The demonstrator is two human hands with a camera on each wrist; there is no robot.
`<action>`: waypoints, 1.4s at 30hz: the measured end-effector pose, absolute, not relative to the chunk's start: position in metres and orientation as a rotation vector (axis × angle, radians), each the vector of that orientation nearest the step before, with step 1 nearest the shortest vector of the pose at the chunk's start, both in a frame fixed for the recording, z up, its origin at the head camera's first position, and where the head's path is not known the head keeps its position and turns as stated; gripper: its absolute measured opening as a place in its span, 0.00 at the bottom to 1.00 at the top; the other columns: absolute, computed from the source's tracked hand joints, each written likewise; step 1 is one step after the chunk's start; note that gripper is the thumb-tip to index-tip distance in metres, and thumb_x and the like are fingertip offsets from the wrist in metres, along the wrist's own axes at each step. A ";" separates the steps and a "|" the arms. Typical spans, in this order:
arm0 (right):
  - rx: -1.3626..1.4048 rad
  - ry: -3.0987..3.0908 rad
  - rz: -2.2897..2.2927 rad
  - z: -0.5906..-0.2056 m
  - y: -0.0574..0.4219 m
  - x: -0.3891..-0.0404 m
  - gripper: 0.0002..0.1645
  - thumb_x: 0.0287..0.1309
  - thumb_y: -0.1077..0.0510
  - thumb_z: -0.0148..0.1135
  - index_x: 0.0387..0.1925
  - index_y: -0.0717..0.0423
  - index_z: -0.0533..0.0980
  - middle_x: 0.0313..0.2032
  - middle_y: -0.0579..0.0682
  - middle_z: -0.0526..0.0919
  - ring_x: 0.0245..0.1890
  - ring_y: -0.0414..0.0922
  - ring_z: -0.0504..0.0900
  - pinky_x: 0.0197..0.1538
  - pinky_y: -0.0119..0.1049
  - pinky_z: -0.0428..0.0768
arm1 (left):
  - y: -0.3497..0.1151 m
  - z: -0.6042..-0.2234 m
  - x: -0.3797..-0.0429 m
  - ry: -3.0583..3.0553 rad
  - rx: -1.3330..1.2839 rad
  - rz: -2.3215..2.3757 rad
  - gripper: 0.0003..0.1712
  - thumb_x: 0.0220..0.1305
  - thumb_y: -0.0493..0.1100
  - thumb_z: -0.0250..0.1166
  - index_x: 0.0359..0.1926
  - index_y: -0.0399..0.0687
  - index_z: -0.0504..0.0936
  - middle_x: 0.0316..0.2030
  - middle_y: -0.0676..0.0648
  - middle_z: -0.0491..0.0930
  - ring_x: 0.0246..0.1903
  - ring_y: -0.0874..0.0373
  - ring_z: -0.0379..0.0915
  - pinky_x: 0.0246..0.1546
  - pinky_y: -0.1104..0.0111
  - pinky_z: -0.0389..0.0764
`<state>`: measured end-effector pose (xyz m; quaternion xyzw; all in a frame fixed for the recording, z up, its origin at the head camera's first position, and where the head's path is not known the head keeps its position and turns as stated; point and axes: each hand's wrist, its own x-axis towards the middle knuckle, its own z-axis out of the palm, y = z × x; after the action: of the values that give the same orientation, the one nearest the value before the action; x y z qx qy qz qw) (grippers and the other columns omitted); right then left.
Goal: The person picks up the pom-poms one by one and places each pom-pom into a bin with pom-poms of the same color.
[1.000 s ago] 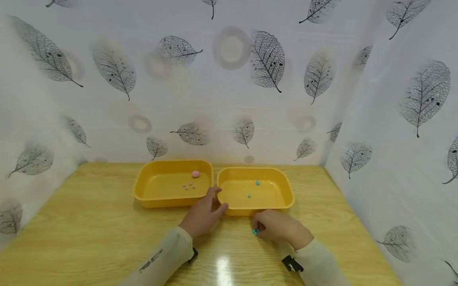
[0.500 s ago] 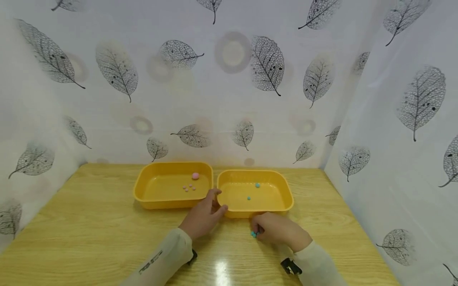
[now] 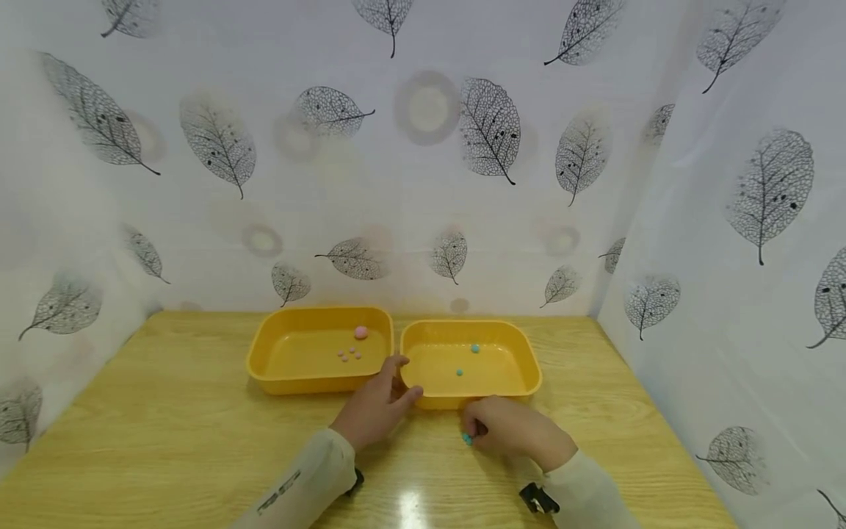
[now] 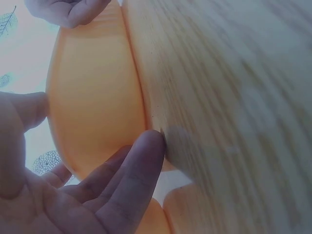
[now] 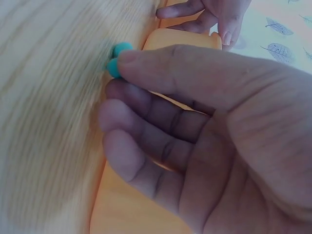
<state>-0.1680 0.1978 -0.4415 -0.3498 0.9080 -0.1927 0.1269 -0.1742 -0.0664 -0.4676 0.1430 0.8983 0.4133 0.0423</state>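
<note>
My right hand point(image 3: 512, 426) pinches small teal balls point(image 3: 467, 439) low over the table, just in front of the right-hand yellow tray point(image 3: 485, 397). Up close in the right wrist view, two teal balls point(image 5: 115, 67) show at the thumb tip and index fingertip; the other fingers curl loosely alongside. With fingers spread, my left hand point(image 3: 373, 411) rests against the same tray's front left corner. Its thumb point(image 4: 34, 109) touches the rim in the left wrist view. Inside this tray lie a larger teal ball point(image 3: 475, 348) and a smaller teal ball point(image 3: 459, 372).
Close on the left stands a second yellow tray point(image 3: 304, 385). It holds a larger pink ball point(image 3: 360, 333) and several small pink pieces point(image 3: 344, 358). A leaf-patterned white sheet point(image 3: 423, 184) encloses the back and sides of the wooden table point(image 3: 165, 426).
The right thumb and fingers have closed in on the teal cluster and shifted slightly left, so fewer balls show. The left hand stays at the tray corner. The head view has tilted slightly up.
</note>
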 end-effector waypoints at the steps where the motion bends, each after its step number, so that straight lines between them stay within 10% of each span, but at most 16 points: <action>1: -1.023 2.642 -0.567 -0.442 0.198 -0.168 0.14 0.59 0.67 0.71 0.27 0.47 0.76 0.23 0.35 0.71 0.26 0.31 0.68 0.31 0.28 0.71 | -0.067 -0.468 -0.174 2.748 0.436 1.265 0.38 0.75 0.63 0.59 0.76 0.50 0.61 0.47 0.50 0.80 0.43 0.57 0.79 0.47 0.55 0.81; 42: -1.025 2.868 -0.726 -0.416 0.213 -0.174 0.05 0.64 0.66 0.66 0.39 0.55 0.82 0.32 0.37 0.81 0.30 0.32 0.75 0.36 0.31 0.79 | -0.067 -0.469 -0.177 2.737 0.404 1.248 0.37 0.77 0.62 0.57 0.76 0.51 0.61 0.47 0.50 0.78 0.39 0.58 0.75 0.45 0.57 0.80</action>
<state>-0.1744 0.2131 -0.4155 -0.3273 0.9160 -0.2319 0.0053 -0.1766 -0.0668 -0.4691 0.1329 0.9005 0.4105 0.0533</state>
